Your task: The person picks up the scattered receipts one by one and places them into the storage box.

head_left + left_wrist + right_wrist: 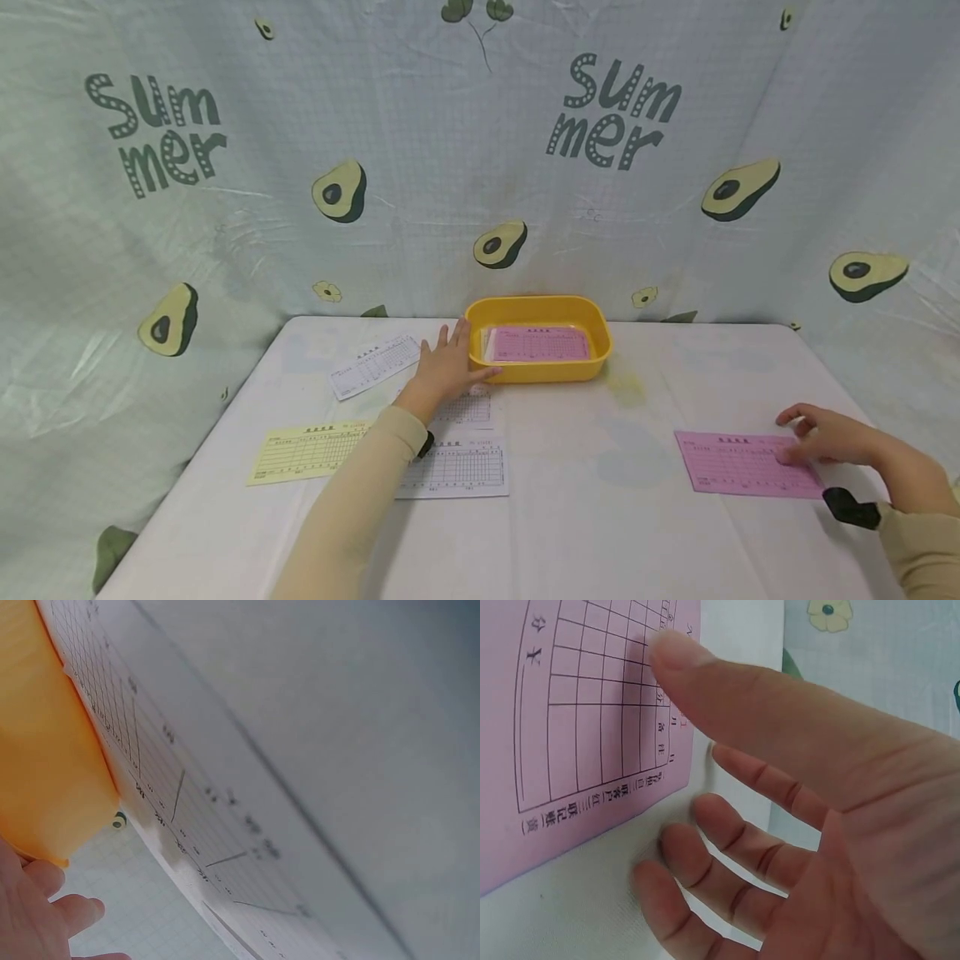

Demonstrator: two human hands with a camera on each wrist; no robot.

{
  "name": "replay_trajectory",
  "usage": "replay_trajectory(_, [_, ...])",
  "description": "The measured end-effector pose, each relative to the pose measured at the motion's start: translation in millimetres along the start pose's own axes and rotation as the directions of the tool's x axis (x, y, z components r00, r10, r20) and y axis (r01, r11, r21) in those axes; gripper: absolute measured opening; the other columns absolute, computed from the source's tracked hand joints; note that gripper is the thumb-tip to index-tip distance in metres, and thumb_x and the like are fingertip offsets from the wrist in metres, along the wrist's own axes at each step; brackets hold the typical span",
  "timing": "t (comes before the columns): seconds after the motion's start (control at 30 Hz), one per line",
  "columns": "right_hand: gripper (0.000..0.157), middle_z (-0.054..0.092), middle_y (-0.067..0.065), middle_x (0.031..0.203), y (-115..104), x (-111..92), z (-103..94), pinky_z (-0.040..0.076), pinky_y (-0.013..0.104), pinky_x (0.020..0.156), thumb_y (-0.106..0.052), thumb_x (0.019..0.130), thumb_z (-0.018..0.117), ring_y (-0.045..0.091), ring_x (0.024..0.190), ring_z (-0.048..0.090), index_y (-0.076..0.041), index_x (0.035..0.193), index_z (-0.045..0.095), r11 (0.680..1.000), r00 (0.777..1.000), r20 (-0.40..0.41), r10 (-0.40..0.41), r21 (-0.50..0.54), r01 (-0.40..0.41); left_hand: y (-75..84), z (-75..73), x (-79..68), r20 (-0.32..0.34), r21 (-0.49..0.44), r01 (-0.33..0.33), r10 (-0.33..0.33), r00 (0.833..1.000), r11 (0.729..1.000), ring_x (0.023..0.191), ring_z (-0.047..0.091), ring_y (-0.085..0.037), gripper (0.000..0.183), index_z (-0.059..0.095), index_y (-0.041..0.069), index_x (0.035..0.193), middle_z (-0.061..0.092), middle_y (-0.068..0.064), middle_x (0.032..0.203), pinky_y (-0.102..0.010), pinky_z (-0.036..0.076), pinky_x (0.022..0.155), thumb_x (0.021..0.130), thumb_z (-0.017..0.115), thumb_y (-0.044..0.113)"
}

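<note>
A yellow plastic basket (542, 372) stands at the back of the table, with pink slips and pale paper inside. My left hand (444, 367) is at its left side, fingers spread along the rim and thumb reaching across the front corner. In the left wrist view, its fingertips (79, 911) show beside the basket wall (52, 735). On the right lies a pink form slip (742, 467). Over that slip's right end is my right hand (828, 437). The right wrist view shows its thumb above the pink slip (592, 735), the other fingers loosely bent past the paper's edge.
Left of the basket lie a tilted white slip (375, 365), a yellow slip (303, 452) and white slips (461, 468) partly hidden under the left forearm. A curtain with avocado prints (420, 183) hangs behind the white table (585, 533).
</note>
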State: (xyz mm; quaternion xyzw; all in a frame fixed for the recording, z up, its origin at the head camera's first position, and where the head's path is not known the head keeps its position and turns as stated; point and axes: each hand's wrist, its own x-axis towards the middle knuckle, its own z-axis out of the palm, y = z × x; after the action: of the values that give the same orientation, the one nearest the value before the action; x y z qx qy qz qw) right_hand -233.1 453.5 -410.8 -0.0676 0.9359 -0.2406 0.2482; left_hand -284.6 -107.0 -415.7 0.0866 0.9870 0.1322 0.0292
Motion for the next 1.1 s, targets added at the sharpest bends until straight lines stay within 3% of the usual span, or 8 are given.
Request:
replay_trajectory(0.23, [0.047,0.051,0.022,0.109,-0.1,-1.9,2.3,0.049,0.041,0.078,-0.01,0.091,0.076,0.033,0.098,0.052,0.004,0.123,0.045,0.999,0.998,0.054,-0.026,0.046,0.023,-0.5,1.0,0.7,0.002,-0.019,0.002,-0.002,1.0,1.0,0.156,0.009,-0.038,0.115,0.002,0.002,0.164,0.01,-0.014,0.171,-0.065,0.008,0.12,0.091,0.058,0.072])
replay_trajectory(0.63, [0.029,0.049,0.01,0.101,2.0,-1.4,1.3,0.042,0.034,0.07,-0.006,0.09,0.075,0.026,0.093,0.047,-0.003,0.108,0.053,0.996,0.996,0.041,-0.079,0.041,0.077,-1.0,-0.1,1.3,0.007,-0.008,0.001,-0.001,1.0,1.0,0.156,0.009,-0.038,0.115,0.002,0.003,0.164,0.01,-0.014,0.171,-0.065,0.009,0.12,0.091,0.056,0.073])
replay_trajectory(0.83, [0.031,0.05,0.008,0.097,0.0,-5.1,2.7,0.041,0.031,0.068,-0.006,0.09,0.075,0.024,0.09,0.048,-0.001,0.103,0.048,0.995,0.996,-0.002,-0.085,0.044,0.085,-1.2,0.2,2.3,0.008,-0.008,-0.002,0.002,1.0,1.0,0.155,0.009,-0.039,0.116,0.002,0.003,0.164,0.009,-0.014,0.171,-0.065,0.008,0.12,0.091,0.056,0.074])
replay_trajectory(1.1, [0.042,0.055,0.01,0.097,1.4,-5.0,0.5,0.048,0.028,0.067,-0.002,0.091,0.072,0.025,0.089,0.053,0.01,0.121,0.046,0.993,0.997,-0.014,-0.082,0.088,0.083,-1.1,-0.7,1.2,0.008,-0.018,0.003,-0.003,1.0,1.0,0.156,0.009,-0.039,0.116,0.002,0.003,0.164,0.008,-0.014,0.171,-0.065,0.009,0.12,0.091,0.057,0.074])
